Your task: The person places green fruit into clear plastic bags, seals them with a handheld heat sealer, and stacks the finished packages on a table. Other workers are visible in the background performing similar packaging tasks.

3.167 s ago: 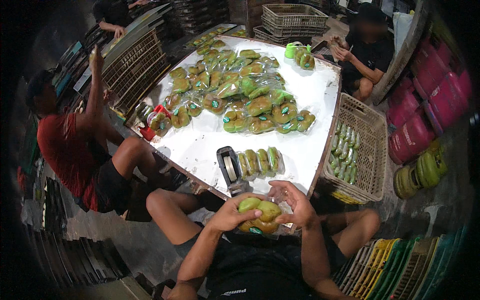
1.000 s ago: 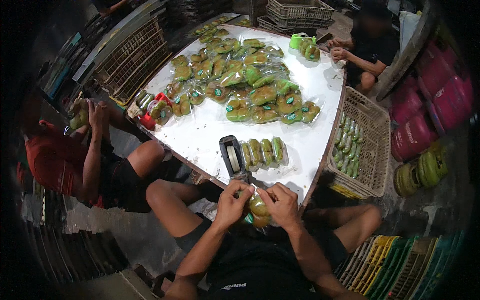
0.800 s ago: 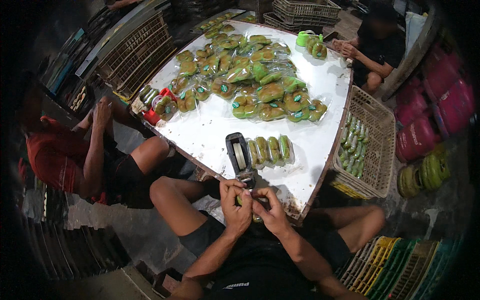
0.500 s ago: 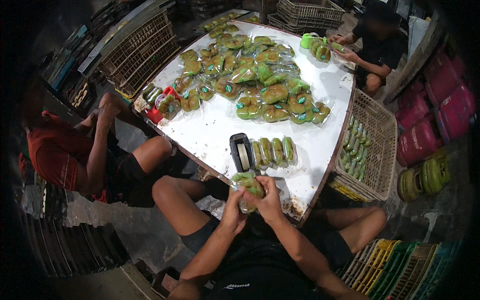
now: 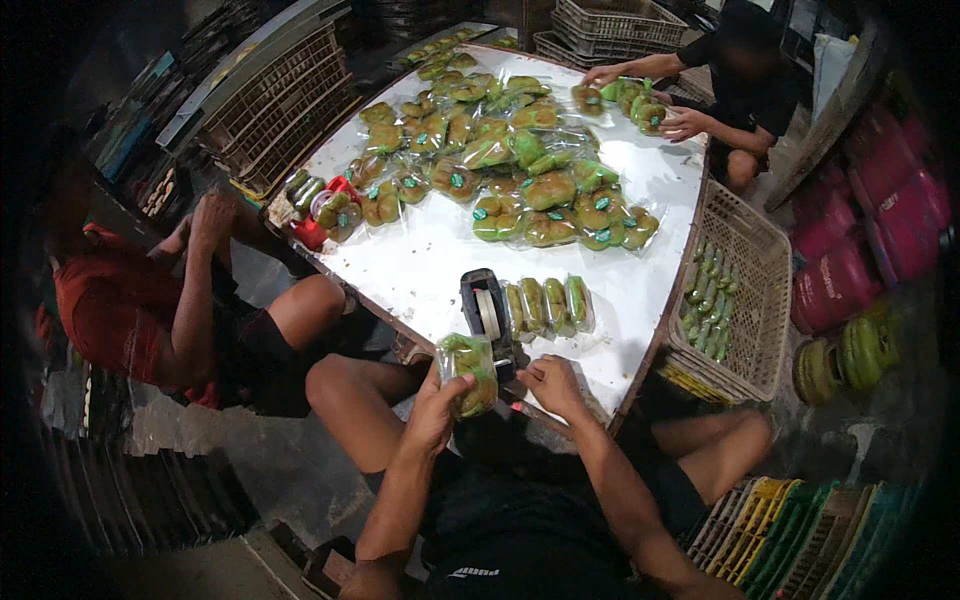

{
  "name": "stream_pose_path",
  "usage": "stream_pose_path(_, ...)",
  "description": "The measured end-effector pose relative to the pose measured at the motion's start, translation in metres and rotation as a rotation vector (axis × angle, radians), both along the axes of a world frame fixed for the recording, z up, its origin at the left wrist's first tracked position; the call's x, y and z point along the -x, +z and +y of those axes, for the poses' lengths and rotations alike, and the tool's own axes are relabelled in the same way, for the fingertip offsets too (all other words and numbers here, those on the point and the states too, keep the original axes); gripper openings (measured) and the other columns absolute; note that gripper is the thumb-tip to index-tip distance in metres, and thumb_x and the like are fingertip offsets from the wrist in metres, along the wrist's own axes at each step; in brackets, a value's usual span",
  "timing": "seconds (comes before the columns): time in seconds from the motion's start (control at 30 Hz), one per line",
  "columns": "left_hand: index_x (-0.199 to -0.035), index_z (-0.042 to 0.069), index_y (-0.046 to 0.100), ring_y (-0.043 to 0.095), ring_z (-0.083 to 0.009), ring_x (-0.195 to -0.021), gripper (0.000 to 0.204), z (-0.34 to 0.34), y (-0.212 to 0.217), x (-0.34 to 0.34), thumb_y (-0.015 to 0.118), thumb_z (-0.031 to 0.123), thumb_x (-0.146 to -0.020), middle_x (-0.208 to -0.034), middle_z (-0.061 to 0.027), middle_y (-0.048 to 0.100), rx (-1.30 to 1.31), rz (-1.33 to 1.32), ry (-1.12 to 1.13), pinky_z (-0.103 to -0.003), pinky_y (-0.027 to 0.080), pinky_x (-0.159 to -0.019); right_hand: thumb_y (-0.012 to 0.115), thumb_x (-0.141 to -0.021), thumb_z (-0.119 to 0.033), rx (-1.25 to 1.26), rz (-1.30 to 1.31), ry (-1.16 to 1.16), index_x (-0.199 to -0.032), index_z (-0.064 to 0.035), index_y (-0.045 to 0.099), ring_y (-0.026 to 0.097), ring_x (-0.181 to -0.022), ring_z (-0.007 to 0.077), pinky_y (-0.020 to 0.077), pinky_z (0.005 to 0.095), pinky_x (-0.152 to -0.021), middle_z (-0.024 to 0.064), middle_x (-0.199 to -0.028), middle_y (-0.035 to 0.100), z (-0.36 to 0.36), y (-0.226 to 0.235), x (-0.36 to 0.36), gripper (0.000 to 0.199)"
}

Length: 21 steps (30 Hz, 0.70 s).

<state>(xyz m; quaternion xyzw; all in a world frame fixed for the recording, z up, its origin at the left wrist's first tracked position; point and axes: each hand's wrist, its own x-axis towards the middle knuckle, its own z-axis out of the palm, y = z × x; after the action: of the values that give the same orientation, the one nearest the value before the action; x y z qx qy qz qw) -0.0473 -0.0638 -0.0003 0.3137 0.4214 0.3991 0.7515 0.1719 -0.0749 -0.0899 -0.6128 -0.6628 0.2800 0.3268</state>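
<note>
My left hand [image 5: 428,415] grips a clear-wrapped pack of green-brown buns [image 5: 468,372] at the table's near edge, its thumb across the front. To the right of the pack, my right hand [image 5: 552,386] is closed with its fingers curled together. It is close to the lower end of a black tape dispenser [image 5: 480,318]. Whether a strip of tape lies in those fingers is too small to tell. Beside the dispenser, several wrapped bun packs [image 5: 545,306] stand in a row on the white table [image 5: 420,255].
A heap of bagged buns [image 5: 500,150] covers the far table. A red tape dispenser [image 5: 312,232] sits at the left edge. Co-workers sit left and far right. A plastic crate [image 5: 745,300] with wrapped packs stands right, near pink gas cylinders [image 5: 835,285].
My hands have parted: the left moved slightly left with the bun pack, the right moved off it toward the dispenser. The far co-worker's arm now reaches across the table to a bun pack.
</note>
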Motion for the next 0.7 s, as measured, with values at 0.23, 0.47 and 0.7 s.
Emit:
stream_pose_path(0.23, -0.145, 0.003, 0.037, 0.056, -0.0157, -0.109, 0.059, -0.005, -0.011, -0.024, 0.059, 0.006, -0.091, -0.121, -0.0084, 0.057, -0.390, 0.340, -0.324, -0.032, 0.047, -0.094, 0.068, -0.092, -0.016, 0.116, 0.432, 0.281, -0.078, 0.0016, 0.068, 0.056, -0.069, 0.0111, 0.0442, 0.0291, -0.063, 0.0045, -0.076, 0.063, -0.012, 0.106, -0.011, 0.023)
stream_pose_path(0.47, -0.139, 0.003, 0.048, 0.057, -0.0188, -0.111, 0.049, -0.010, 0.007, -0.038, 0.061, 0.023, -0.096, -0.122, -0.0079, 0.060, -0.100, 0.182, -0.487, -0.033, 0.046, -0.095, 0.091, -0.068, -0.035, 0.363, 0.121, 0.024, -0.093, -0.0017, 0.068, 0.059, -0.076, 0.0117, 0.0473, 0.0265, -0.066, 0.0041, -0.084, 0.065, -0.007, 0.074, -0.050, 0.047)
stream_pose_path(0.7, -0.135, 0.001, 0.050, 0.063, -0.0195, -0.109, 0.054, -0.001, 0.022, -0.049, 0.045, 0.044, -0.103, -0.122, -0.0133, 0.063, 0.246, -0.086, -0.175, -0.034, 0.050, -0.095, 0.084, -0.078, -0.027, -0.160, 0.280, 0.017, -0.117, 0.0010, 0.063, 0.063, -0.097, 0.0233, 0.0481, 0.0351, -0.090, 0.0111, -0.101, 0.066, -0.014, 0.059, -0.042, 0.052)
